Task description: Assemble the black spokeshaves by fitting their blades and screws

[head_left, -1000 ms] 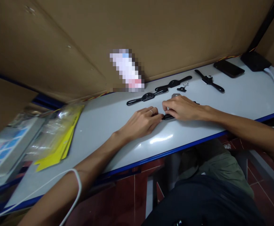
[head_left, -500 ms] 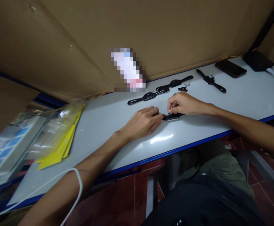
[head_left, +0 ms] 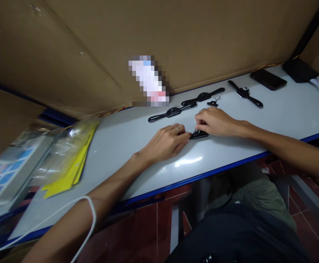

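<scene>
A black spokeshave [head_left: 200,135] lies on the white table under my hands. My left hand [head_left: 173,138], a ring on one finger, is closed on the spokeshave's left handle, which its fingers mostly hide. My right hand [head_left: 212,121] is bent over the middle of the tool, thumb and fingers pinched at a small shiny metal screw there; just what they grip is partly hidden. Behind my right hand lie a small black cap piece [head_left: 212,103] and several silver screws [head_left: 217,98]. Two more black spokeshaves [head_left: 173,111] lie end to end beyond my hands.
Farther right are another spokeshave [head_left: 245,94] with a silver part, a phone [head_left: 269,79] and a black box [head_left: 300,70] with a white cable. Yellow sheets and clear plastic bags [head_left: 63,157] lie left. A cardboard wall [head_left: 203,40] rises behind. A white cord [head_left: 90,208] crosses my left forearm.
My right hand has tilted and shifted slightly over the middle of the spokeshave, with its fingers still pinched. My left hand stays on the handle.
</scene>
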